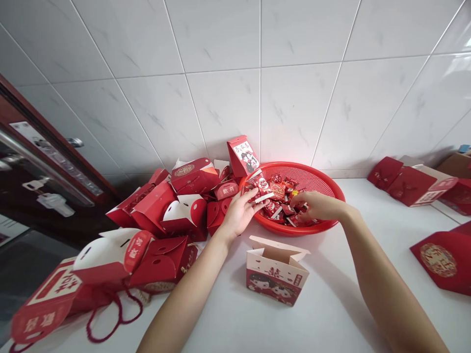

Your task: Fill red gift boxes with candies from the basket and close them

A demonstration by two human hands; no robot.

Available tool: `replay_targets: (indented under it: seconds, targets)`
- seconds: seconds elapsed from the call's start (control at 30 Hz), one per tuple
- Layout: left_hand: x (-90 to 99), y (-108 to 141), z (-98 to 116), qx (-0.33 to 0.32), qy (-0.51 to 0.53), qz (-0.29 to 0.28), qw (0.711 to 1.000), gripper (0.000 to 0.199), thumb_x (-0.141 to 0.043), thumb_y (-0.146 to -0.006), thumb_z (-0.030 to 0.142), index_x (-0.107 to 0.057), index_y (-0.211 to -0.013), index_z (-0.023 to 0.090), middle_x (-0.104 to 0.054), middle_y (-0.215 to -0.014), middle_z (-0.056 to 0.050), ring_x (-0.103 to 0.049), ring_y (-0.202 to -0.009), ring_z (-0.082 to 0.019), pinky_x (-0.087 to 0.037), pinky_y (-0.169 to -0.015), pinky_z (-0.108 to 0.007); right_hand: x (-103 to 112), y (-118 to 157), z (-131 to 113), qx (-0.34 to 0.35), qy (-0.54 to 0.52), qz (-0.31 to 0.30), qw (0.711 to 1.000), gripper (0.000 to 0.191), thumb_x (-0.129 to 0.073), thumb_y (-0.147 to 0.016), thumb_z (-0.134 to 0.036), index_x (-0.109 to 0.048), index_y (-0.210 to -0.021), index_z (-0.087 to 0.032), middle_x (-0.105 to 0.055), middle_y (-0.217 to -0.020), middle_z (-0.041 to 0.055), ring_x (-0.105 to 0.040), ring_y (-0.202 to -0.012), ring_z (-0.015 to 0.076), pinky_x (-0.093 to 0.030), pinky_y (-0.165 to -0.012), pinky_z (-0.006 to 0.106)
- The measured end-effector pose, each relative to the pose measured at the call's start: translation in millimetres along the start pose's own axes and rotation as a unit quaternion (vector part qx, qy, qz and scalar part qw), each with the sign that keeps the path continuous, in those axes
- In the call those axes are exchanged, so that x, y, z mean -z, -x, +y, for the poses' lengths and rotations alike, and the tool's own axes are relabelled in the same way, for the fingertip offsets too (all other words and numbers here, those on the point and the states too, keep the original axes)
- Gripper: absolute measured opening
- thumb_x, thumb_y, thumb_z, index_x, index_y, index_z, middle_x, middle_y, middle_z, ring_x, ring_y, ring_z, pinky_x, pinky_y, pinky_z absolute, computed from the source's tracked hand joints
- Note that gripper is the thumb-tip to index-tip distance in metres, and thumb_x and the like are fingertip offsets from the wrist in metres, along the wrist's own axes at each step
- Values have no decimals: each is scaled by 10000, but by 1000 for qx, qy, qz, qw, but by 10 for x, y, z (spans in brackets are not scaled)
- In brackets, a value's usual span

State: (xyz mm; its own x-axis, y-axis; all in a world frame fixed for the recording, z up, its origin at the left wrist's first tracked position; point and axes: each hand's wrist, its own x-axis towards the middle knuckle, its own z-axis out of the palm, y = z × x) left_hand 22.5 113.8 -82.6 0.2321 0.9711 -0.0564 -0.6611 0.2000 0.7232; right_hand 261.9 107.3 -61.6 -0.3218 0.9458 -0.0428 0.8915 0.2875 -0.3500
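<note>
My left hand point(241, 211) is closed on a red and white candy packet point(262, 184) over the left rim of a red plastic basket point(333, 193). Red-wrapped candies point(277, 191) lie heaped in the basket. My right hand point(312, 205) reaches into the heap from the right, its fingers bent down among the wrappers; what they grip, if anything, is hidden. An open-topped pink and red paper box point(274, 282) with cartoon figures stands upright in front of the basket, between my forearms.
Many red gift boxes point(154, 206) are piled on the left, some with rope handles. A tall red box point(245, 157) leans by the tiled wall. More red boxes point(415, 184) sit at the right. A dark door with keys point(55, 201) is at far left.
</note>
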Motion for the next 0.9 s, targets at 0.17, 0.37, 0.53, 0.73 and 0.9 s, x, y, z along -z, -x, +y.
replay_targets:
  seconds: [0.17, 0.37, 0.53, 0.73, 0.9]
  targets:
    - [3, 1, 1, 4, -2, 1, 1000, 137, -718, -817, 80, -699, -925, 163, -755, -952, -55, -736, -1051, -263, -524, -1080, -526, -81, -32, -2, -37, 39, -90, 995, 330, -776, -659, -235, -773, -982, -305, -704, -829, 37, -659, -741, 235, -449, -598, 300]
    - [-11, 11, 7, 1, -3, 2, 1000, 97, -704, -833, 76, -706, -895, 151, -746, -937, -49, -740, -1006, -245, -523, -1079, -530, -94, -135, 29, -96, 97, -44, 990, 178, -716, -704, -154, -721, -864, -231, -719, -883, 81, -675, -809, 279, -361, -558, 312]
    - [-8, 5, 1, -4, 1, -3, 1000, 98, -735, -805, 79, -681, -795, 160, -733, -891, -30, -739, -987, -240, -525, -1080, -528, -52, -149, 66, -141, 123, 13, 982, 166, -661, -845, -247, -697, -1006, -235, -740, -1078, 98, -674, -1018, 318, -381, -631, 327]
    - [18, -8, -10, -10, 5, 12, 1000, 123, -769, -770, 74, -683, -790, 159, -720, -836, -26, -727, -1058, -287, -522, -1074, -567, -42, -135, 43, -208, 133, 65, 967, 214, -605, -903, -239, -665, -1106, -201, -721, -1169, 138, -659, -1088, 320, -427, -679, 327]
    - [-7, -2, 2, -5, -5, 30, 1000, 138, -747, -787, 63, -714, -889, 149, -756, -948, -62, -735, -1020, -277, -545, -1045, -577, -28, -106, 24, -249, 139, 101, 953, 310, -521, -921, -119, -601, -1218, -157, -656, -1294, 179, -615, -1192, 320, -440, -751, 329]
